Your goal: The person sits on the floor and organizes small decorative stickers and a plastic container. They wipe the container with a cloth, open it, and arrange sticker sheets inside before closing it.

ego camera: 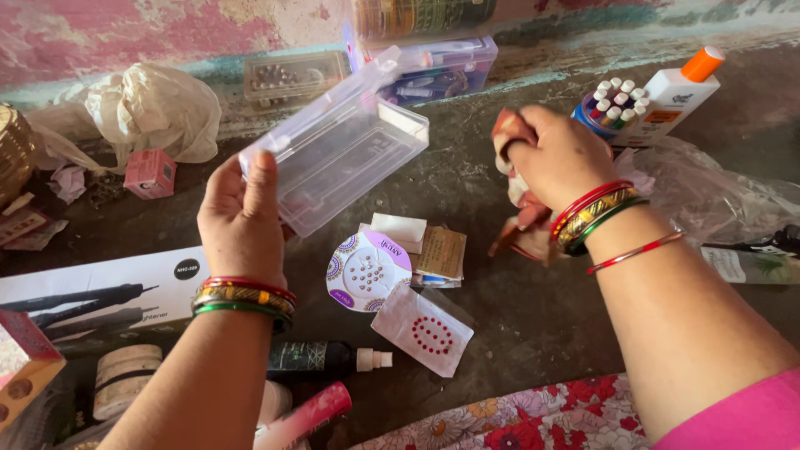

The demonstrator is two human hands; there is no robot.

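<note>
Surface: rough dark grey floor point(533, 317), cluttered; behind it a wall point(125, 33) with peeling pink paint. Left hand point(242, 217) grips a clear plastic box point(342, 150), lid hinged open, held tilted above the floor. Right hand point(558, 154) is closed on a crumpled red-and-white cloth point(517, 187). Round sticker card point(367, 271) lies between the hands.

Open box point(342, 154) held up in left hand point(242, 221), round card point(367, 271) and packet point(423, 329) below it on floor point(517, 317), bottle point(675, 96) behind right hand point(558, 154), bag point(146, 108) far left.
</note>
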